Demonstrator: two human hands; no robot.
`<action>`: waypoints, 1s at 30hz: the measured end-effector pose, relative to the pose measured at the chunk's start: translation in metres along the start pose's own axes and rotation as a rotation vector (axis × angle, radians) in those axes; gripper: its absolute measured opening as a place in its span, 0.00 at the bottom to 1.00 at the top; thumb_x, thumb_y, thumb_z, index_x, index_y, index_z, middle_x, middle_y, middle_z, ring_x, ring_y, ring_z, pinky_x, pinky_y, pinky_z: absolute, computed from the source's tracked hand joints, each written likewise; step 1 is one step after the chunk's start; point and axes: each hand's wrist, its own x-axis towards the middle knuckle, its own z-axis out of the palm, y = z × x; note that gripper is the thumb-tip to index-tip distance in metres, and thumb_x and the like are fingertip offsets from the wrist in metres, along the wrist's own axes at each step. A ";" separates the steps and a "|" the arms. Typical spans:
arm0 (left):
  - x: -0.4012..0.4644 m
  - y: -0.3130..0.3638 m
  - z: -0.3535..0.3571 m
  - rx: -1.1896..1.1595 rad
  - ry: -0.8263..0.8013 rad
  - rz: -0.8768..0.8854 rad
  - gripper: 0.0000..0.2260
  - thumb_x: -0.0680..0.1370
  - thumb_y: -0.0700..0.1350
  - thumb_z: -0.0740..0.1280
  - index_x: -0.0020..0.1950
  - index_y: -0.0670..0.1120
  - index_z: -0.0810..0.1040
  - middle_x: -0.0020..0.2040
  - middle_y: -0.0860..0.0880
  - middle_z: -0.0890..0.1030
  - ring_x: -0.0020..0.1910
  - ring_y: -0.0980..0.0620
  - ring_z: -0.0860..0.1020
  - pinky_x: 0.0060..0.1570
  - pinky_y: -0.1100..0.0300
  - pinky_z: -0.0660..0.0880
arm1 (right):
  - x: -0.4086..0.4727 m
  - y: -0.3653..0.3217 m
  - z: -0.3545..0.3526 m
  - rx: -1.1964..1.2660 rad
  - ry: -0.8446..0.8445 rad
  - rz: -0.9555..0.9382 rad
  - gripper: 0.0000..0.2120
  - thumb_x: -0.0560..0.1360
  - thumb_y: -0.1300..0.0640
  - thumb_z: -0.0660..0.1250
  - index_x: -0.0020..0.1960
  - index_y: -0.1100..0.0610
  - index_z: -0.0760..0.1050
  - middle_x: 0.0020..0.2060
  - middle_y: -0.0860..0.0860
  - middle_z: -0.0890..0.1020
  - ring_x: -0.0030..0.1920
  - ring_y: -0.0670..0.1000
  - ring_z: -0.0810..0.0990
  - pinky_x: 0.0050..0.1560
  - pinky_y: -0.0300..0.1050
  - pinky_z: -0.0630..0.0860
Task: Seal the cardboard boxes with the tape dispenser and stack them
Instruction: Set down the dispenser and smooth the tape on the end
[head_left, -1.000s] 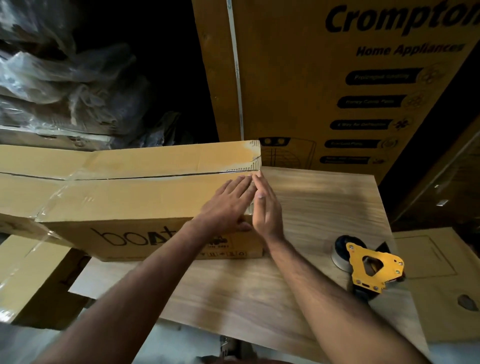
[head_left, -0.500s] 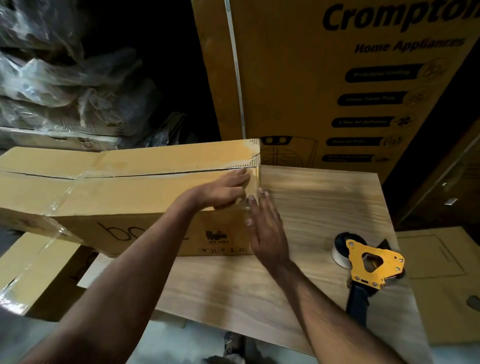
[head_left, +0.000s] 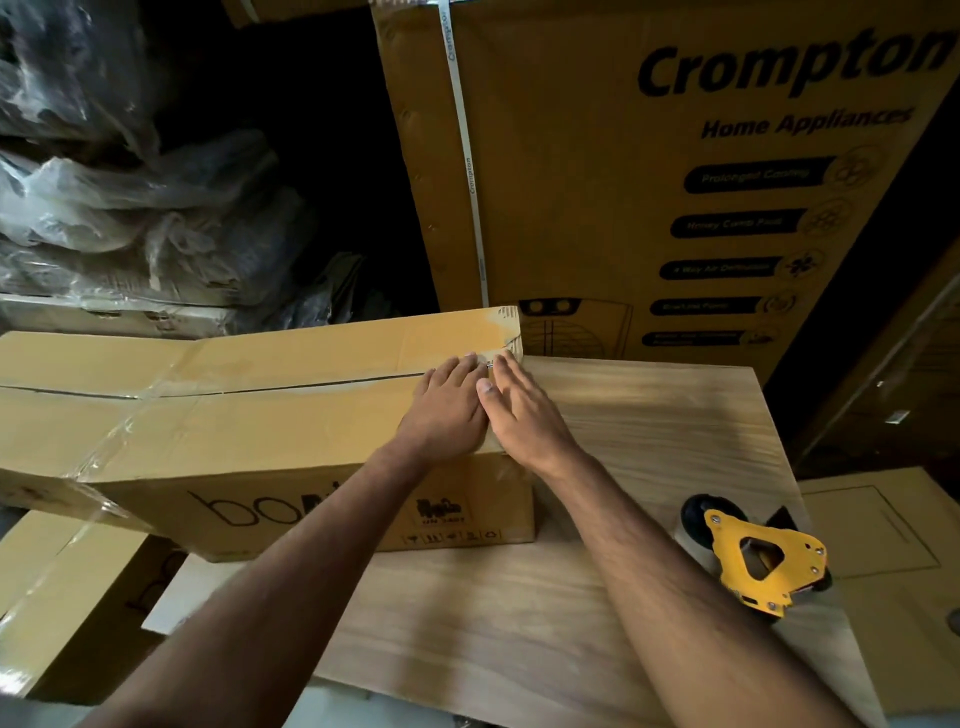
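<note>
A long cardboard box (head_left: 249, 415) printed "boAt" lies on the wooden table (head_left: 649, 426), its top seam running lengthwise with clear tape across it near the left. My left hand (head_left: 447, 410) lies flat on the box's top at the right end, fingers straight over the seam. My right hand (head_left: 524, 410) lies flat beside it along the box's right edge, fingertips at the taped corner. The yellow tape dispenser (head_left: 753, 561) rests on the table at the right, apart from both hands.
A second taped cardboard box (head_left: 57, 613) sits lower at the left, partly under the first. A tall "Crompton" carton (head_left: 597, 182) stands behind the table. Plastic-wrapped bundles (head_left: 135, 218) are piled at the back left. Flat cardboard (head_left: 883, 530) lies right of the table.
Both hands have slid up onto the far right end of the box top; half a second ago the right hand was lower beside the box's end. The dispenser has not moved.
</note>
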 end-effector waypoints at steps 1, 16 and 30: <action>0.003 -0.001 -0.001 -0.001 -0.001 -0.003 0.25 0.85 0.53 0.46 0.81 0.46 0.52 0.81 0.45 0.53 0.80 0.45 0.50 0.78 0.46 0.48 | 0.004 0.000 0.000 -0.003 -0.021 0.008 0.30 0.84 0.41 0.47 0.81 0.54 0.48 0.81 0.48 0.47 0.80 0.48 0.46 0.79 0.48 0.47; 0.020 -0.011 0.000 0.022 -0.014 0.054 0.25 0.85 0.50 0.48 0.81 0.44 0.50 0.82 0.45 0.50 0.80 0.45 0.47 0.78 0.49 0.46 | 0.109 0.001 -0.021 0.044 -0.070 0.111 0.29 0.85 0.45 0.48 0.81 0.55 0.45 0.81 0.51 0.45 0.80 0.51 0.44 0.77 0.52 0.45; 0.027 -0.012 -0.001 0.010 0.004 0.059 0.25 0.85 0.50 0.49 0.81 0.43 0.51 0.82 0.45 0.50 0.80 0.44 0.47 0.78 0.48 0.47 | 0.153 0.012 -0.021 0.319 0.030 0.201 0.24 0.85 0.47 0.49 0.80 0.49 0.56 0.80 0.48 0.54 0.79 0.53 0.55 0.76 0.52 0.53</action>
